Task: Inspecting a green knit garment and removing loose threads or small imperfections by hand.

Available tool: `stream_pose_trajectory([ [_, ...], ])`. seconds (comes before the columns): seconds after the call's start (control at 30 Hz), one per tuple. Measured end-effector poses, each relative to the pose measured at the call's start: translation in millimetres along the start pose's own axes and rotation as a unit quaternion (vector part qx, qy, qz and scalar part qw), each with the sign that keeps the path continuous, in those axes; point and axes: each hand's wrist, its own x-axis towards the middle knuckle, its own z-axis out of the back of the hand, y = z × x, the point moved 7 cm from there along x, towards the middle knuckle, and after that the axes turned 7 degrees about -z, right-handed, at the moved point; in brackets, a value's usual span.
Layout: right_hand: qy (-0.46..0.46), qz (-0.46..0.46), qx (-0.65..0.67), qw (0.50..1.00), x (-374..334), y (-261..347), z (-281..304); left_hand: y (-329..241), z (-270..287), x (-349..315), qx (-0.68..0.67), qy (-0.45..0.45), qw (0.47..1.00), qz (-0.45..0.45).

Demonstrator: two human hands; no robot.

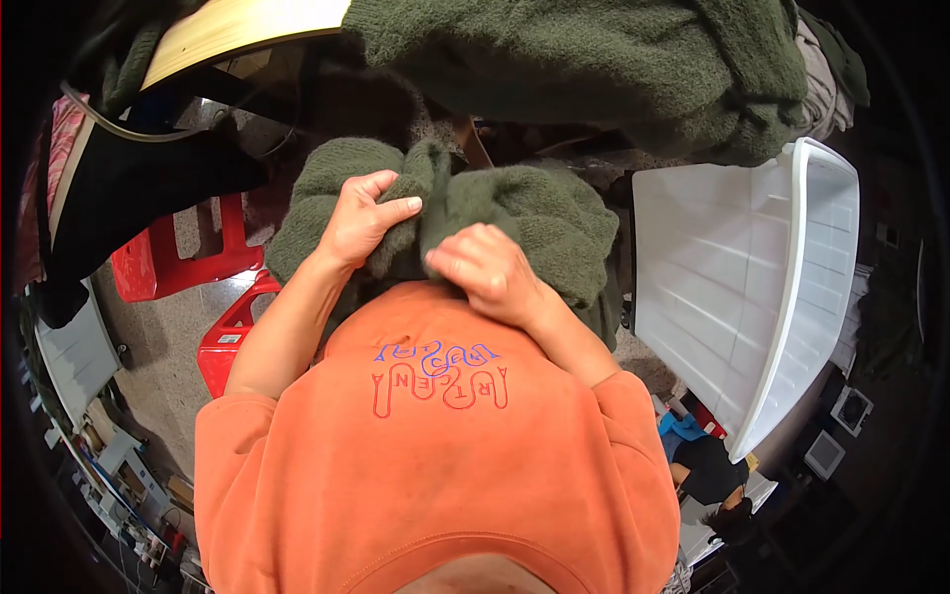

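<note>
A dark green fuzzy knit garment (534, 213) lies bunched across my lap. My left hand (364, 220) is closed on a fold of it, with the thumb and index finger toward the middle. Close by on the right, my right hand (485, 269) is curled with its fingers against the same knit, near the hem of my orange shirt. Its fingertips are slightly blurred, and whatever they pinch is hidden.
More green knitwear (594, 74) is heaped on the table (247, 25) ahead. A large white plastic bin (722, 267) stands at my right. Red plastic stools (183, 262) are at my left. Another person (714, 473) is at the lower right.
</note>
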Motion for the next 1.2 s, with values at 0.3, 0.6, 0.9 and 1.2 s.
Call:
stream_pose_trajectory([
  [0.3, -0.185, 0.033, -0.045, 0.981, 13, 12, 26, -12, -34, -11, -0.061, 0.099, 0.993, -0.013],
  [0.6, -0.159, -0.028, -0.028, 0.986, 8, -2, 17, -8, -25, -23, -0.053, 0.043, 0.998, 0.004],
  [0.9, 0.015, -0.186, 0.198, 0.962, 20, -24, 4, -25, -19, -32, 0.143, 0.01, 0.984, -0.102],
  [1.2, -0.076, -0.257, 0.121, 0.956, 14, -28, -1, -59, -36, -46, 0.398, -0.031, 0.849, -0.346],
])
